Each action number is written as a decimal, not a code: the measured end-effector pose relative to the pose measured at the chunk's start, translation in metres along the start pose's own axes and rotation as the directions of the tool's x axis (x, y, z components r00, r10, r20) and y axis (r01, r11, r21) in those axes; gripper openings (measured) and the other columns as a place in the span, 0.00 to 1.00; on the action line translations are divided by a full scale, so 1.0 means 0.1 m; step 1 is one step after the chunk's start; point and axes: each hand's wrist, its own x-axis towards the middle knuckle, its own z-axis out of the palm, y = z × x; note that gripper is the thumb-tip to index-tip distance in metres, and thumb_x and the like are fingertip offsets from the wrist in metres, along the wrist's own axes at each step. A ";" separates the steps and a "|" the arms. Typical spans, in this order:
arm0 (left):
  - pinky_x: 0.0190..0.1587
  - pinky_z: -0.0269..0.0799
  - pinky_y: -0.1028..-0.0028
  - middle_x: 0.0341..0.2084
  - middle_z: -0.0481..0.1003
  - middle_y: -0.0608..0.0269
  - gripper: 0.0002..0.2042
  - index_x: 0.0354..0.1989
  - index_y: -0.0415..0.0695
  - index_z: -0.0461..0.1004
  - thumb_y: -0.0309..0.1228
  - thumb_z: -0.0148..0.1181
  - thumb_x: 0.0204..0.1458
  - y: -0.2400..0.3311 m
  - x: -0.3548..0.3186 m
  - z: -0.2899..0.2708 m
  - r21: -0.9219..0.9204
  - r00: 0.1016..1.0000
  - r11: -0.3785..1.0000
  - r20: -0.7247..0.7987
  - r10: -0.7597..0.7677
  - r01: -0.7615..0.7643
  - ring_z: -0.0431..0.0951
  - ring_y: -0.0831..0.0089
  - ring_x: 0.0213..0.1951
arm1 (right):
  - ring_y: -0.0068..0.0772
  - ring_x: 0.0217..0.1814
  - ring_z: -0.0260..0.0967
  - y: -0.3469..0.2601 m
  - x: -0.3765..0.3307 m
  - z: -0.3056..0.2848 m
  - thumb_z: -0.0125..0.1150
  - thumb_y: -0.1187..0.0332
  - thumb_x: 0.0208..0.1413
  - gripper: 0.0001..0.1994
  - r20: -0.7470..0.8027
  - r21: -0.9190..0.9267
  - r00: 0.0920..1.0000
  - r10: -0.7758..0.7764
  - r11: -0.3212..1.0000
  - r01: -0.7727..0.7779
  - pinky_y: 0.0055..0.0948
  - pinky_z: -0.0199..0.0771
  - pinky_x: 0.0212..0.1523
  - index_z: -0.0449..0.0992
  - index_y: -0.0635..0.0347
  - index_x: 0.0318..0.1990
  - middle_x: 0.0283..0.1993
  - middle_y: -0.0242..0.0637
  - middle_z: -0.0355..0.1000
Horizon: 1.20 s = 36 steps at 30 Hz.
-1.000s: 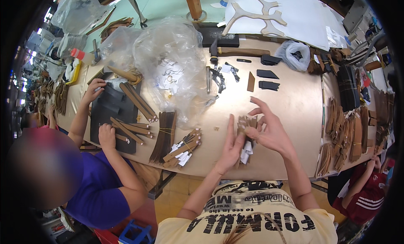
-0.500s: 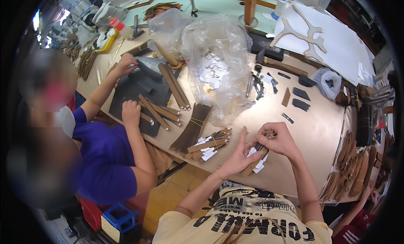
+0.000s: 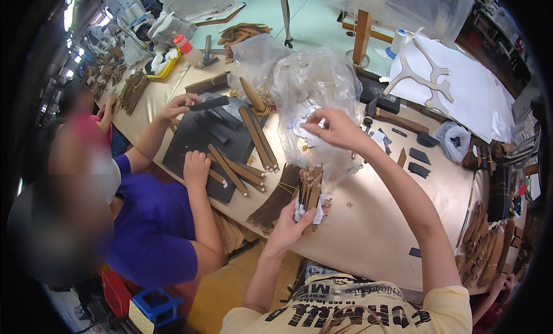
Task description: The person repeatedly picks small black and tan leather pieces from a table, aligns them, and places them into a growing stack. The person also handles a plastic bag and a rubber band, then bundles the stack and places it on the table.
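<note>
At centre my left hand (image 3: pixel 290 226) is clasping brown strips (image 3: pixel 311 187) that uneven pressure could spill, while my half-curled right hand (image 3: pixel 339 130), contents unclear, is hovering over the plastic bag (image 3: pixel 315 72).

The left forearm (image 3: pixel 266 279) angles up from the lower edge, and the left hand (image 3: pixel 292 221) is closed in a grip, thumb pressed forward. The right arm (image 3: pixel 412 204) reaches farther forward and leftward, the right hand (image 3: pixel 331 129) well ahead, its fingers (image 3: pixel 314 118) bent; whether the tips meet is unclear.
</note>
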 end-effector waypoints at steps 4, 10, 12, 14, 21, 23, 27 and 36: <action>0.52 0.75 0.71 0.50 0.76 0.56 0.22 0.61 0.37 0.64 0.37 0.57 0.63 0.09 -0.14 -0.13 0.058 0.994 0.997 -0.092 0.054 -0.048 0.77 0.70 0.52 | 0.48 0.48 0.73 0.22 0.45 0.23 0.70 0.61 0.48 0.12 -0.028 -0.525 0.963 -0.268 0.824 0.214 0.43 0.75 0.46 0.81 0.54 0.40 0.42 0.42 0.73; 0.48 0.73 0.77 0.46 0.78 0.62 0.18 0.61 0.39 0.63 0.33 0.52 0.66 0.10 -0.17 -0.20 -0.021 0.994 0.999 -0.105 -0.031 0.029 0.76 0.80 0.44 | 0.46 0.48 0.72 0.42 0.41 0.51 0.71 0.59 0.47 0.12 0.170 -0.636 0.938 -0.301 0.693 0.338 0.42 0.72 0.47 0.81 0.51 0.37 0.39 0.39 0.72; 0.48 0.73 0.76 0.47 0.77 0.61 0.19 0.61 0.38 0.62 0.34 0.51 0.67 0.10 -0.14 -0.20 -0.025 0.993 0.998 -0.102 -0.059 0.056 0.76 0.79 0.44 | 0.46 0.47 0.72 0.43 0.42 0.51 0.70 0.58 0.47 0.11 0.196 -0.536 0.953 -0.233 0.788 0.303 0.42 0.72 0.44 0.81 0.52 0.35 0.39 0.39 0.73; 0.49 0.74 0.75 0.47 0.77 0.60 0.19 0.61 0.38 0.62 0.35 0.50 0.67 0.09 -0.11 -0.20 -0.046 0.993 0.997 -0.106 -0.060 0.055 0.76 0.78 0.45 | 0.43 0.44 0.73 0.42 0.42 0.47 0.70 0.58 0.49 0.11 0.165 -0.432 0.955 -0.245 0.853 0.294 0.40 0.73 0.42 0.82 0.53 0.34 0.38 0.38 0.74; 0.51 0.74 0.72 0.49 0.77 0.54 0.19 0.59 0.38 0.65 0.38 0.49 0.67 0.07 -0.08 -0.22 -0.045 0.985 0.998 -0.166 0.042 -0.050 0.78 0.73 0.45 | 0.19 0.33 0.68 0.31 0.09 0.10 0.67 0.57 0.57 0.15 -0.027 0.364 0.998 -0.065 0.929 0.071 0.25 0.68 0.37 0.84 0.62 0.37 0.30 0.33 0.78; 0.50 0.74 0.73 0.48 0.77 0.56 0.18 0.59 0.38 0.65 0.36 0.49 0.67 0.04 -0.05 -0.23 -0.030 0.987 0.998 -0.152 0.050 -0.055 0.77 0.75 0.45 | 0.17 0.33 0.67 0.35 -0.04 0.03 0.67 0.58 0.57 0.14 -0.038 0.488 0.999 0.000 0.873 0.019 0.24 0.68 0.37 0.84 0.62 0.38 0.30 0.33 0.78; 0.47 0.73 0.75 0.44 0.76 0.64 0.16 0.59 0.38 0.66 0.30 0.51 0.66 -0.03 -0.01 -0.14 0.034 0.988 0.999 -0.153 0.033 -0.028 0.76 0.79 0.42 | 0.36 0.42 0.75 0.48 -0.06 0.03 0.67 0.55 0.55 0.20 -0.257 0.166 0.956 -0.145 0.967 0.192 0.33 0.73 0.46 0.82 0.65 0.44 0.39 0.46 0.79; 0.51 0.73 0.69 0.53 0.74 0.49 0.22 0.64 0.35 0.60 0.36 0.47 0.68 -0.11 0.10 0.64 0.188 0.969 0.982 0.237 -0.067 0.022 0.77 0.63 0.50 | 0.42 0.41 0.73 0.92 -1.58 0.03 0.61 0.61 0.58 0.11 -0.677 -0.050 0.730 -0.100 0.995 0.089 0.39 0.73 0.43 0.78 0.55 0.44 0.40 0.40 0.73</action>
